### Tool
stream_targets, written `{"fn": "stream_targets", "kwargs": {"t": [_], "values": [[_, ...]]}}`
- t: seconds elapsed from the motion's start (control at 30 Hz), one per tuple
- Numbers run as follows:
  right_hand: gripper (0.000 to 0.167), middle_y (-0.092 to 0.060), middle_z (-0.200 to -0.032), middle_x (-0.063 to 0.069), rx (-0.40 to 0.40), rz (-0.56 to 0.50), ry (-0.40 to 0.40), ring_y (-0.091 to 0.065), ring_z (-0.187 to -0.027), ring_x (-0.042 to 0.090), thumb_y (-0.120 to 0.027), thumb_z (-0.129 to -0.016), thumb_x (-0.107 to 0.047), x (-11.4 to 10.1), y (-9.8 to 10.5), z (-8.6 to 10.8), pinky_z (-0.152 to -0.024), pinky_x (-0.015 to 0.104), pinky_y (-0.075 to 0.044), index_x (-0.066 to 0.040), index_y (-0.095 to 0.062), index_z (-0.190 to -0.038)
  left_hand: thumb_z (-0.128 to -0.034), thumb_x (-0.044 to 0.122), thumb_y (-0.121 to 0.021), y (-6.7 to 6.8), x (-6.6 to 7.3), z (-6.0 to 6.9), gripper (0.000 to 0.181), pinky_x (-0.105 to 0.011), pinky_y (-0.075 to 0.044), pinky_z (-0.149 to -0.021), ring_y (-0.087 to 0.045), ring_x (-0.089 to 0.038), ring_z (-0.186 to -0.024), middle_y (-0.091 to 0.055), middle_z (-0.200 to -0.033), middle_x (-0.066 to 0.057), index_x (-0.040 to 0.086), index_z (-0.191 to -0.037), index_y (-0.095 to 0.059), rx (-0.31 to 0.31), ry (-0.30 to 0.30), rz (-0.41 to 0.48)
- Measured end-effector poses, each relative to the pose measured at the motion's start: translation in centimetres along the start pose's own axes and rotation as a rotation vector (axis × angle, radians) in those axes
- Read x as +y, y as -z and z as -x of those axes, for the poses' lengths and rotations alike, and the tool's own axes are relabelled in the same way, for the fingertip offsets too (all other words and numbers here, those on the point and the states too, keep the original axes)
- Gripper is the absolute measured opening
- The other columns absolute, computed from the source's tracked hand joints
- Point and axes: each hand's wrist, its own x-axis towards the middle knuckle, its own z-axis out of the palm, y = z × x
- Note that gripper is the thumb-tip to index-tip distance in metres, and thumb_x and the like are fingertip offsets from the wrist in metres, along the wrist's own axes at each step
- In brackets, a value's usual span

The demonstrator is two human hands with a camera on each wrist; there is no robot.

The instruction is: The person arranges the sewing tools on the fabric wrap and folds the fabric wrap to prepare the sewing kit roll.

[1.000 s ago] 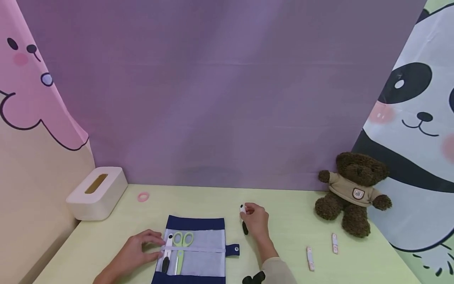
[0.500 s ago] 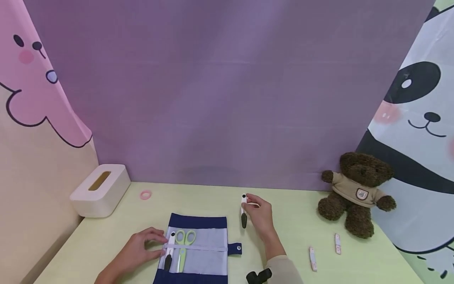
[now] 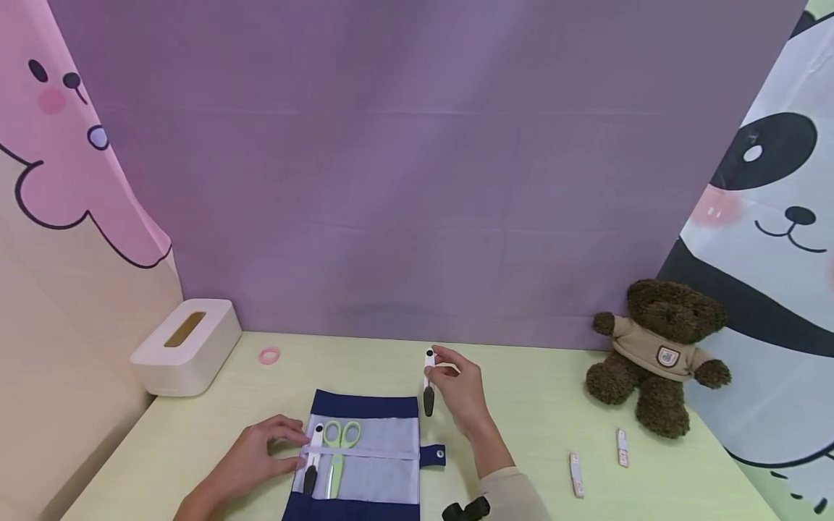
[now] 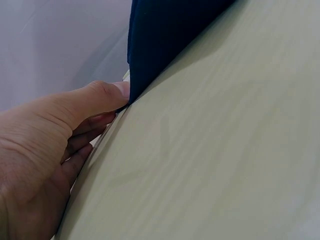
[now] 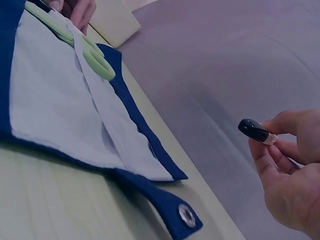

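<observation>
My right hand pinches a slim white tool with a rounded black end between thumb and fingertips. It hangs upright, black end down, above the table beyond the pouch's right corner. In the right wrist view the black end sticks out past the fingers. A navy roll-up pouch with a pale lining lies spread out. Under its elastic band sit green scissors and a similar white-and-black tool. My left hand touches the pouch's left edge with thumb and fingertips, fingers loosely bent.
A snap tab extends from the pouch's right side. Two small pale pink-and-white sticks lie at the right, near a brown teddy bear. Back left are a pink ring and a white tissue box.
My right hand has lifted the white-and-black tool off the table and carried it up and left, toward the pouch. My left hand has stayed at the pouch edge. The view has shifted slightly.
</observation>
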Motion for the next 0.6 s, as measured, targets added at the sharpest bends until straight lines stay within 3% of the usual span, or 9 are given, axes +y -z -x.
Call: {"fn": "stream_targets", "kwargs": {"t": [0.6], "values": [[0.045,-0.058,-0.112,0.010,-0.100,0.022,0.023,-0.066,-0.092,0.010,-0.071,-0.091,0.000,0.3,-3.6,1.4,-0.080,0.018,-0.056,-0.010,-0.066,-0.135,-0.0798,0.034,-0.089,0.6,0.7,0.0,0.022,-0.033,-0.054,-0.101,-0.067,-0.014,-0.113,-0.073,-0.119,0.005,0.030,-0.099,-0.079,-0.010,0.021,0.042]]}}
